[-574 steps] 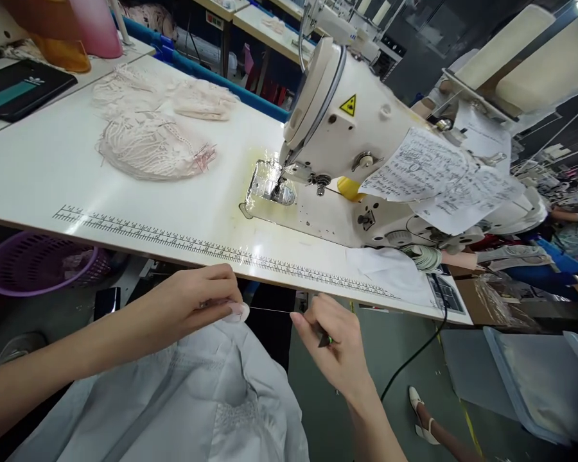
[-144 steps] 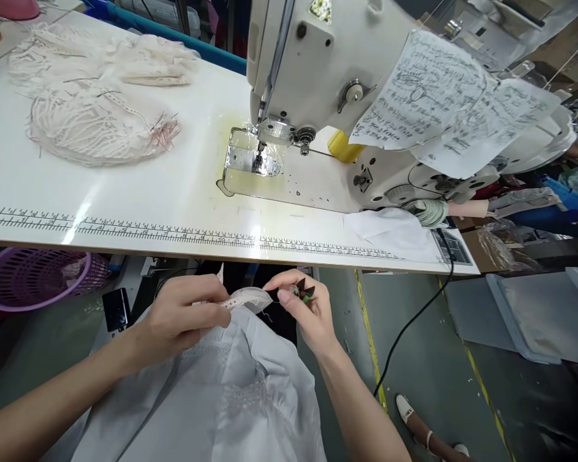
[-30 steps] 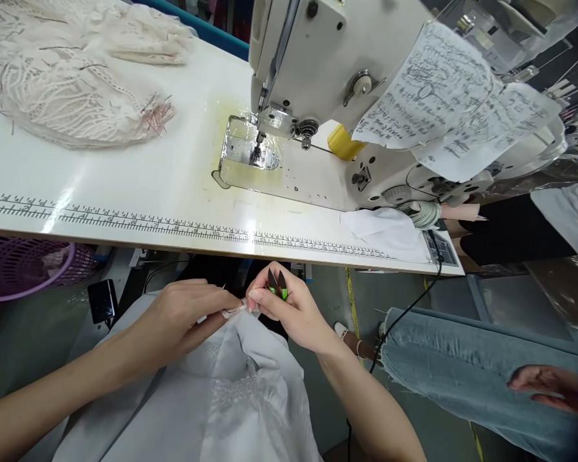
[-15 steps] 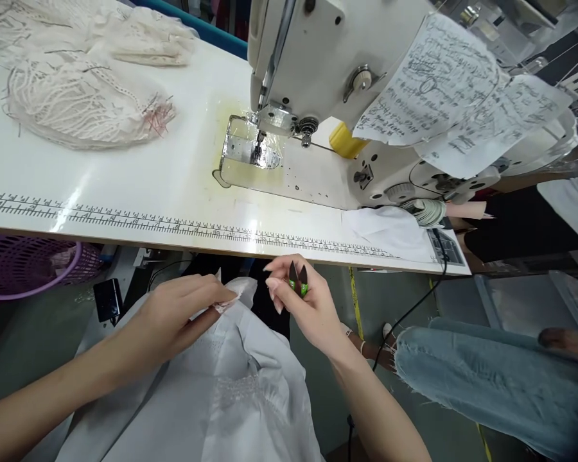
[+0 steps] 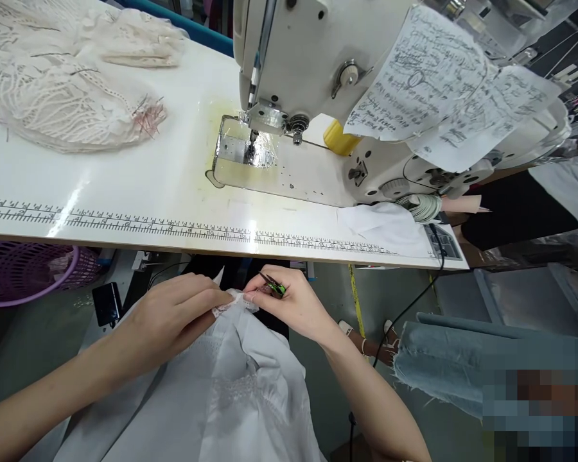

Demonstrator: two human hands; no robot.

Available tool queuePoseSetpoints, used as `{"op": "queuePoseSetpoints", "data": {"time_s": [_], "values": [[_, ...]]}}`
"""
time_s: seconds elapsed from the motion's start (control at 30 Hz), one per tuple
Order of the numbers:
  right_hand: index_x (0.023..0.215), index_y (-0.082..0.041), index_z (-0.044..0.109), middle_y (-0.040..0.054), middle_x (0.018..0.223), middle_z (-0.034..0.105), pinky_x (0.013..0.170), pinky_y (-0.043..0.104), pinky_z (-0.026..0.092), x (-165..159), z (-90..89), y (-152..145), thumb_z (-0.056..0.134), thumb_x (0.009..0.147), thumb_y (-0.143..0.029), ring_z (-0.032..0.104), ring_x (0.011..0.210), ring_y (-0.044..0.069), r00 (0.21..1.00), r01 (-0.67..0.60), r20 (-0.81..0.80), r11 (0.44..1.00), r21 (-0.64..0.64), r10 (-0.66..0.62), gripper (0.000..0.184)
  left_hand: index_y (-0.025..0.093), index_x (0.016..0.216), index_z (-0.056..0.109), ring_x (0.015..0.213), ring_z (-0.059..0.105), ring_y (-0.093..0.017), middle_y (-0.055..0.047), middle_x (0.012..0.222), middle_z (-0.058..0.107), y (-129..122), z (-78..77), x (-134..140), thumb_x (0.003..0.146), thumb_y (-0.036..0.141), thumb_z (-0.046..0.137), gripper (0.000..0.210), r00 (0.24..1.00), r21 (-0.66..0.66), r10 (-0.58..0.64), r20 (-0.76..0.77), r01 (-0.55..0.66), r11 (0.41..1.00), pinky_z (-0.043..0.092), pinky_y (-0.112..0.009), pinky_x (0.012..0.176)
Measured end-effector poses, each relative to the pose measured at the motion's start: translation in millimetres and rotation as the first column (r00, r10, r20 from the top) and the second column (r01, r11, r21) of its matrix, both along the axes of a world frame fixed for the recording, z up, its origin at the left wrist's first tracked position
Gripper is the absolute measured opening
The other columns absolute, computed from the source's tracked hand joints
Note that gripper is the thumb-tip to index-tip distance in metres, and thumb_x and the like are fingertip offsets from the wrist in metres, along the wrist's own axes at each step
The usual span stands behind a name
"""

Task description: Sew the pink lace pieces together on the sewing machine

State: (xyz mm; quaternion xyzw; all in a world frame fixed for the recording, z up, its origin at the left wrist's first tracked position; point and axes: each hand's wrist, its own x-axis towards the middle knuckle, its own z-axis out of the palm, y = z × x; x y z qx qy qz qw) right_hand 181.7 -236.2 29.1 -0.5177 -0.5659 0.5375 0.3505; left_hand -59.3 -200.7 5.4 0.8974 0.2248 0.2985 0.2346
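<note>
A white garment (image 5: 250, 391) with lace trim hangs over my lap, below the table edge. My left hand (image 5: 178, 314) is closed on its gathered top edge, pinching the lacy cloth between thumb and fingers. Green-handled thread snips (image 5: 273, 286) lie inside my right hand (image 5: 291, 305), their dark blades pointing up and left out of the curled fingers. The thumb and forefinger of that hand meet at the cloth edge, just right of my left fingertips. Whether they grip the cloth firmly I cannot tell.
A sewing machine (image 5: 313, 64) stands on the white table (image 5: 139, 186), handwritten papers (image 5: 424, 77) hanging on it. Lacy pieces (image 5: 77, 109) lie at left. A purple basket (image 5: 72, 276) sits below. At right, a person in jeans (image 5: 443, 359) is close by; a black cable (image 5: 409, 311) hangs down.
My right hand has moved left and down to the cloth edge, turning the snips so the blades tilt left. My left hand keeps its hold on the garment. The view has shifted slightly.
</note>
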Motion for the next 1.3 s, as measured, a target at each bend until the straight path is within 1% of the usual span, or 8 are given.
{"op": "queuePoseSetpoints", "data": {"time_s": [0.27,0.37,0.5,0.7,0.8,0.97,1.13,1.3], "values": [[0.085,-0.021,0.074,0.0046,0.098,0.062,0.064,0.026,0.043,0,6.9,-5,0.072,0.096,-0.038,0.058,0.083,0.015,0.999,0.042,-0.005,0.997,0.067,-0.042,0.019,0.022,0.102,0.067,0.066,0.058,-0.012,0.002,0.077,0.064,3,7.9,18,0.105,0.015,0.052,0.017,0.996,-0.040,0.084,0.022,-0.083,0.996,0.043,-0.023,0.059],[0.087,-0.021,0.066,0.0055,0.109,0.062,0.059,0.026,0.042,-8,6.4,-10,0.071,0.097,-0.045,0.055,0.069,0.011,0.974,0.017,-0.224,0.999,-0.028,-0.023,0.027,0.020,0.088,0.064,0.062,0.054,-0.011,0.003,0.072,0.061,4,7.0,22,0.104,0.018,0.053,0.020,0.995,-0.040,0.095,0.026,-0.094,0.995,0.041,-0.023,0.057],[0.091,-0.022,0.056,0.0016,0.089,0.068,0.053,0.026,0.035,-20,4.5,-15,0.067,0.100,-0.048,0.051,0.053,0.009,0.895,-0.076,-0.447,0.984,-0.160,-0.004,0.029,0.020,0.078,0.060,0.059,0.053,-0.011,0.003,0.067,0.058,4,3.3,22,0.104,0.018,0.052,0.027,0.995,-0.106,0.093,0.043,-0.088,0.990,0.039,-0.023,0.053],[0.092,-0.022,0.060,-0.0009,0.079,0.063,0.058,0.026,0.040,-11,6.0,-10,0.065,0.099,-0.046,0.049,0.062,0.011,0.947,0.205,-0.242,0.977,-0.056,-0.212,0.025,0.021,0.099,0.067,0.071,0.063,-0.013,0.001,0.081,0.067,2,1.6,15,0.102,0.012,0.057,0.013,0.990,-0.003,0.129,0.059,-0.129,0.992,0.047,-0.026,0.063],[0.100,-0.022,0.066,-0.0019,0.083,0.058,0.060,0.025,0.038,-9,10.5,-9,0.074,0.092,-0.041,0.047,0.065,0.011,0.985,0.160,-0.067,0.987,0.001,-0.160,0.022,0.020,0.102,0.065,0.070,0.062,-0.014,0.000,0.082,0.067,3,1.5,14,0.100,0.005,0.055,0.018,0.991,0.118,0.131,0.029,-0.133,0.984,0.046,-0.028,0.063],[0.081,-0.021,0.063,-0.0027,0.082,0.056,0.061,0.025,0.037,-18,9.4,-14,0.087,0.079,-0.033,0.048,0.070,0.012,0.975,0.085,0.205,0.996,0.036,-0.090,0.027,0.021,0.103,0.063,0.067,0.061,-0.015,0.000,0.081,0.068,2,0.5,16,0.095,0.001,0.055,0.022,0.987,0.228,0.157,0.023,-0.158,0.961,0.044,-0.030,0.060],[0.081,-0.021,0.069,-0.0013,0.079,0.058,0.062,0.025,0.038,-15,2.3,-13,0.070,0.094,-0.027,0.050,0.070,0.013,0.993,0.053,0.108,0.999,0.011,-0.054,0.015,0.022,0.102,0.064,0.066,0.063,-0.015,0.001,0.082,0.070,4,1.2,16,0.093,0.001,0.056,0.024,0.987,0.273,0.156,0.025,-0.157,0.949,0.045,-0.030,0.060],[0.084,-0.022,0.070,0.0057,0.105,0.062,0.069,0.029,0.045,-13,0.8,-14,0.073,0.095,-0.041,0.058,0.084,0.016,0.994,0.073,-0.088,0.997,0.035,-0.070,0.022,0.023,0.097,0.065,0.066,0.063,-0.014,0.002,0.082,0.071,4,-0.6,15,0.094,0.004,0.058,0.020,0.988,0.223,0.154,0.025,-0.156,0.962,0.044,-0.030,0.060]]}}
